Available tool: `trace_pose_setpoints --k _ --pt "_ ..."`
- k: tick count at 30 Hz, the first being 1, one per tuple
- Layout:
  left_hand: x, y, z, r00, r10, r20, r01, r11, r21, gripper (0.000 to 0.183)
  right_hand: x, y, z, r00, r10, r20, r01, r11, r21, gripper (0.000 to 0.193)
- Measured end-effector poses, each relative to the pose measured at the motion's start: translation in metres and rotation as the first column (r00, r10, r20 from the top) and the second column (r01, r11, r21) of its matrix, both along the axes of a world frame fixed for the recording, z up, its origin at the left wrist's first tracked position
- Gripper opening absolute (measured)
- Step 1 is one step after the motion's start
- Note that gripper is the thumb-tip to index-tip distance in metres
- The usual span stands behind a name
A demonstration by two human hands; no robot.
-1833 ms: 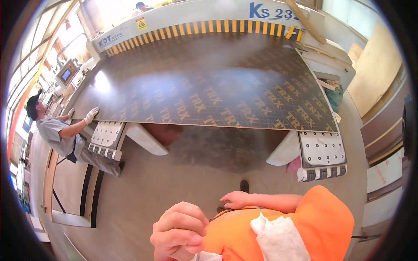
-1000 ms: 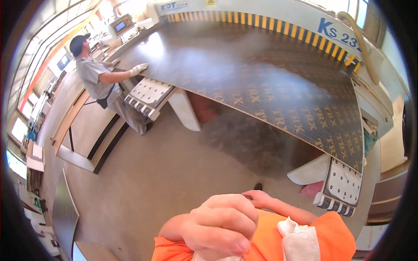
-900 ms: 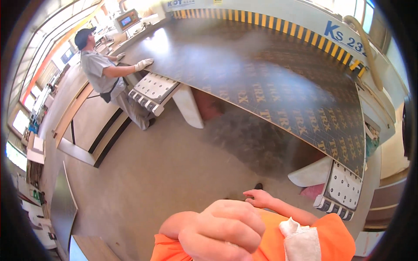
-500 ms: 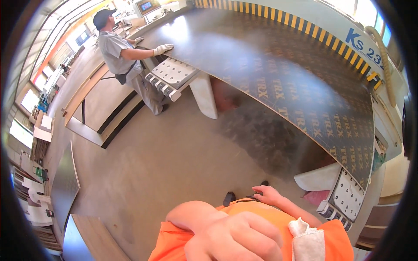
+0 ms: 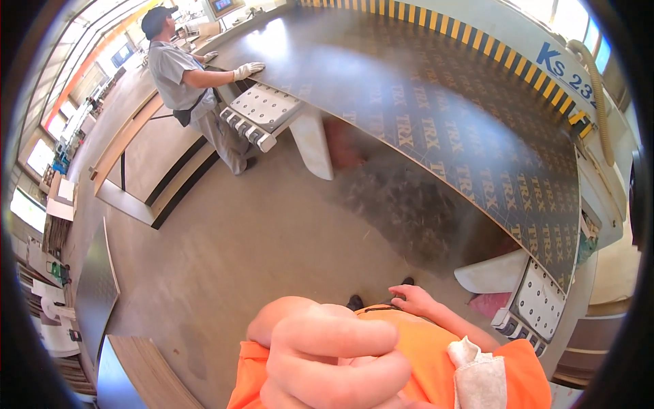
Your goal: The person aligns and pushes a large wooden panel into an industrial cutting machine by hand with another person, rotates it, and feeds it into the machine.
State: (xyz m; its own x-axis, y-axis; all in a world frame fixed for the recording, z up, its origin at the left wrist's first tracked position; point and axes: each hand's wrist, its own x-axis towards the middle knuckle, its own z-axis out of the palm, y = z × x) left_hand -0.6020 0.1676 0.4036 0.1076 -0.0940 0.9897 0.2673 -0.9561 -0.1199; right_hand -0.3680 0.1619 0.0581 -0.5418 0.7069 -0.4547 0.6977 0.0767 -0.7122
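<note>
My left hand (image 5: 334,354) is raised close in front of my chest, its arm bent. Its fingers are curled in, with nothing visible in them. At waist level, my right hand (image 5: 412,301) rests by the front of my orange shirt (image 5: 422,354), fingers loosely bent and a little apart, holding nothing I can see. A pale crumpled cloth or glove (image 5: 479,378) hangs on the shirt's right side. Ahead of me lies a large dark printed panel (image 5: 436,116) on a machine table. Neither hand touches it.
A co-worker (image 5: 178,71) with white gloves stands at the panel's far-left end. Perforated supports (image 5: 266,107) jut from the machine's near side, another (image 5: 540,300) on my right. A low frame (image 5: 126,201) stands left; boards (image 5: 146,375) lean at lower left. Striped beam (image 5: 449,26) behind.
My left hand has turned and shifted slightly left, its fingers now curled across the view. My right hand stays at the waist. The whole view has shifted a little.
</note>
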Motion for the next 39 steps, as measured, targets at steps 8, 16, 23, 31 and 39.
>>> trace_pose_setpoints --k 8,16,23,31,39 --pt "0.002 0.029 -0.039 0.992 -0.086 0.092 0.108 0.957 -0.268 0.017 0.009 -0.007 -0.05 1.0 -0.002 -0.031 0.003 0.999 0.042 0.048" --pt "-0.007 0.075 -0.102 0.908 -0.188 0.375 0.396 0.68 -0.617 0.033 0.016 0.002 -0.003 0.99 -0.137 -0.012 0.137 0.991 0.0 0.045" --pt "0.035 0.138 -0.129 0.898 -0.191 0.395 0.435 0.518 -0.737 0.044 0.059 0.027 -0.001 0.929 -0.363 -0.072 0.365 0.931 0.017 0.043" --pt "0.078 0.249 -0.188 0.983 -0.108 0.149 0.176 0.314 -0.933 0.045 0.149 0.135 0.023 0.597 -0.692 -0.405 0.801 0.497 0.333 0.036" --pt "0.047 0.383 -0.29 0.952 0.081 -0.295 -0.304 0.137 -0.943 0.022 0.206 0.24 0.003 0.566 -0.786 -0.248 0.699 0.298 0.65 0.049"
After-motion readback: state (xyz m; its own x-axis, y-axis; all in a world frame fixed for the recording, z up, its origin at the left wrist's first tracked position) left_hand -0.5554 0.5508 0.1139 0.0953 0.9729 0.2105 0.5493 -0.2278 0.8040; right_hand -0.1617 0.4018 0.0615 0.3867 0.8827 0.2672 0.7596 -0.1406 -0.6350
